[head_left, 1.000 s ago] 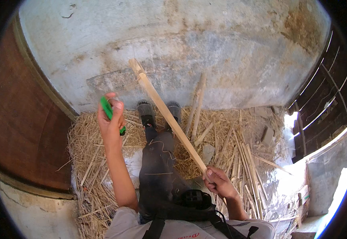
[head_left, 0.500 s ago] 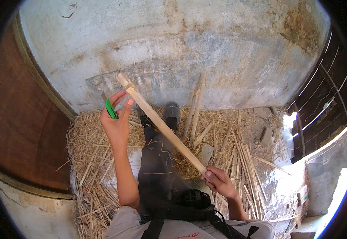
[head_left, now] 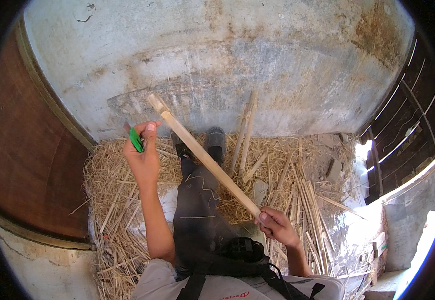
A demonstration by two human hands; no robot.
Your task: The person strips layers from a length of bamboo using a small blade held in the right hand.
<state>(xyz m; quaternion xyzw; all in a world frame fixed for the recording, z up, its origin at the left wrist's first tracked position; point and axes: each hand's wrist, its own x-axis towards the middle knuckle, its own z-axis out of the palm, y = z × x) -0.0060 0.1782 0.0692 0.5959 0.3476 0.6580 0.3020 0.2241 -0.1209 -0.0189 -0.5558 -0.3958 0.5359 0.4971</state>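
Observation:
In my left hand [head_left: 142, 159] a green utility knife [head_left: 136, 140] is held against the palm, its grey blade sticking out past the fingers. The thumb and forefinger of that hand meet just left of the far end of a split bamboo strip [head_left: 208, 163], apart from it. My right hand [head_left: 277, 226] is closed round the near end of this strip, which slants up and left across my legs. Near its far end the strip has a notch or node, and the tip beyond it looks paler.
Two bamboo pieces [head_left: 245, 131] lean against the stained wall [head_left: 217, 60]. Straw-like shavings [head_left: 112, 170] cover the floor round my shoes. A pile of thin bamboo strips [head_left: 313, 220] lies at right. A brown panel [head_left: 37, 145] stands left, and dark slats [head_left: 402, 125] stand right.
My left hand has drawn back left and slightly down from the strip's far end, its thumb and forefinger coming together. The strip and my right hand have barely moved.

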